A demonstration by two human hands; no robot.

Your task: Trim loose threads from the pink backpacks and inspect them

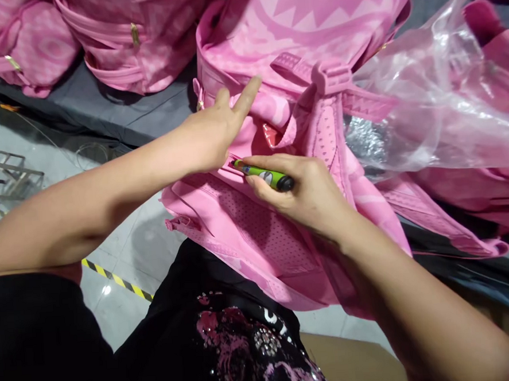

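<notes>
A pink backpack [261, 230] lies tilted in front of me, its dotted mesh back panel and straps facing up. My right hand [310, 193] is closed around a green marker pen [264, 175] with a black end. The pen's tip points at a pink seam beside my left hand. My left hand [216, 127] rests on the backpack's fabric with fingers stretched out, some of them hidden underneath. Just beyond the pen a shoulder strap [325, 123] with a pink plastic buckle [331, 77] crosses the bag. A small red and white tag [272, 135] shows near the strap.
More pink backpacks [116, 44] stand along a dark-covered table [146, 114]. Clear plastic wrapping [430, 99] lies at the right. Below are a tiled floor with yellow-black tape [117, 279], a metal frame [7, 171] at the left and a cardboard box [355, 362].
</notes>
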